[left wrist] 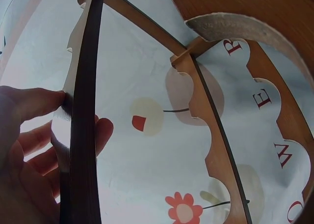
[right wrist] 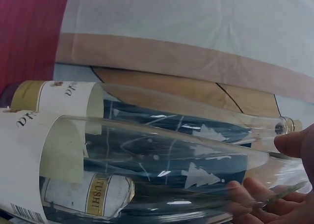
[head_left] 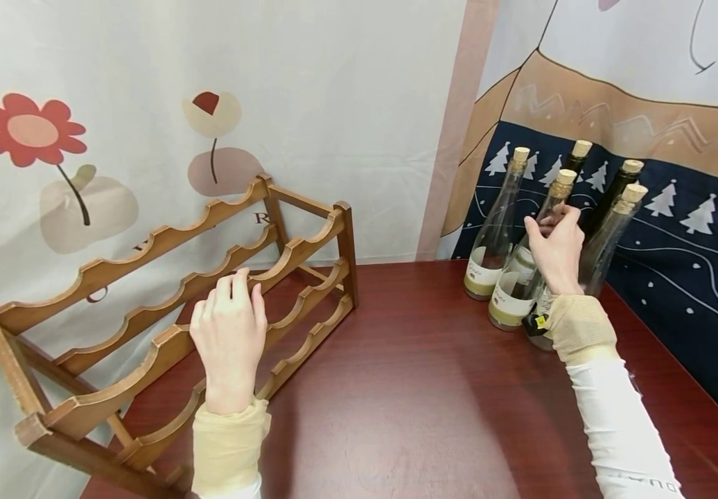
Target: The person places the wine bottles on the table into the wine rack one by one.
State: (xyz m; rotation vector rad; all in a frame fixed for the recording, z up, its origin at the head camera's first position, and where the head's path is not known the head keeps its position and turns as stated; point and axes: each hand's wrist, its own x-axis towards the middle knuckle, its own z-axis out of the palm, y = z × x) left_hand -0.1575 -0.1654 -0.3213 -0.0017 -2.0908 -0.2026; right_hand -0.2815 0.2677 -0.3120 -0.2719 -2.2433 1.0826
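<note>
Left white sleeve with a beige cuff (head_left: pixel 231 443) is seen nearest, bottom left of centre. Brown scalloped wooden rack (head_left: pixel 165 353), left of frame: front top rail (left wrist: pixel 82 111) is pinched by left hand (head_left: pixel 228 319), palm down. Progress judged as just starting: no bottle seen racked, all five left upright, upper right. Clear corked glass bottle (head_left: pixel 511 296) is grasped round the neck by right hand (head_left: pixel 560 246), arm outstretched from lower right; base apparently not lifted.
</note>
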